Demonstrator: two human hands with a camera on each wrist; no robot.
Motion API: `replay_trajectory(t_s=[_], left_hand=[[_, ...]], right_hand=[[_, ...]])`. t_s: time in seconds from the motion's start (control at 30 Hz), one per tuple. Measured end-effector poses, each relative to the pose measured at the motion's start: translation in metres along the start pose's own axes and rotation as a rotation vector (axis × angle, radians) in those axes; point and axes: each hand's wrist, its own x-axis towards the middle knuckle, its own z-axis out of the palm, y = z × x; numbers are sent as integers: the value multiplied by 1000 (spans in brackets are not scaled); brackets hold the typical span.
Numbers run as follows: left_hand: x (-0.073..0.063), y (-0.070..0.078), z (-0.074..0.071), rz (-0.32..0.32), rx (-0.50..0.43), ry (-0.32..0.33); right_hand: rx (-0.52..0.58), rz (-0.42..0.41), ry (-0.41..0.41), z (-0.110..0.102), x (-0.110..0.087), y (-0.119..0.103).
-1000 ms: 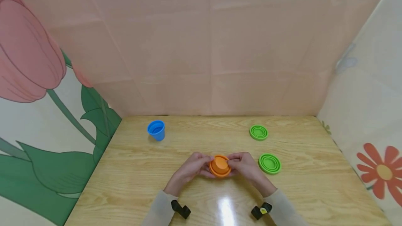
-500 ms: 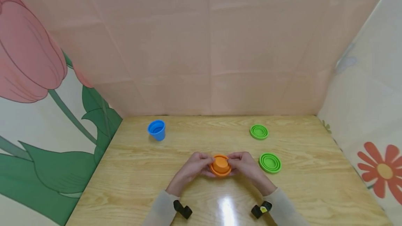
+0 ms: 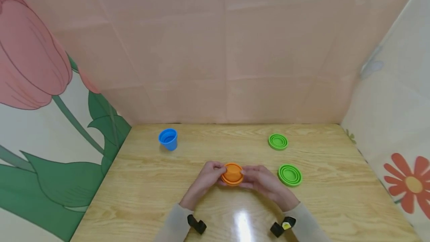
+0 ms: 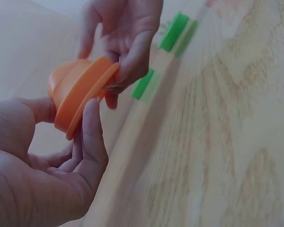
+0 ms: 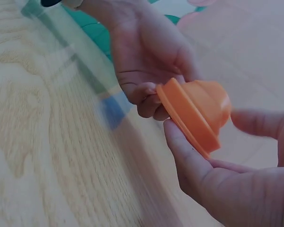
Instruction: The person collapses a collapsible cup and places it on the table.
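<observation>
An orange collapsible cup (image 3: 232, 174), only partly stretched out, is held between both hands over the front middle of the table. Its stepped rings and narrower base (image 5: 220, 101) show in the right wrist view, with the wide rim turned away from the base. My left hand (image 3: 206, 178) pinches one side, thumb against the ring wall and fingers at the rim. Opposite it, my right hand (image 3: 263, 182) supports the rim with its fingers, its thumb close by the base. Inside the cup is hidden from the head view.
Two flattened green collapsible cups, a farther one (image 3: 278, 142) and a nearer one (image 3: 290, 175), lie on the wooden table (image 3: 134, 197) to the right. A blue cup (image 3: 168, 139) stands extended at the back left. A pink backdrop (image 3: 225, 47) rises behind the table.
The orange cup has shifted slightly left and away from the body, and its tilt has changed. My right hand's fingers have moved along its side; the cups on the table stay put.
</observation>
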Motion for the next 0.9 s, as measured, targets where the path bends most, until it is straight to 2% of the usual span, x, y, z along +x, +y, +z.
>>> replay_trajectory(t_s=[0.23,0.43,0.6,0.73,0.8,0.9], left_hand=[[0,2,-2,-14,8,10],[-1,1,0,2,0,24],[-3,2,5,13,34,66],[-4,5,10,4,34,73],[-5,5,11,3,5,49],[-5,4,9,6,-55,-22]], right_hand=[[33,6,-41,-1,1,-3],[24,0,-20,0,1,-1],[-22,-28,44,4,5,4],[-58,-40,129,6,9,7],[-75,-39,167,6,9,7],[-101,-30,203,7,8,5]])
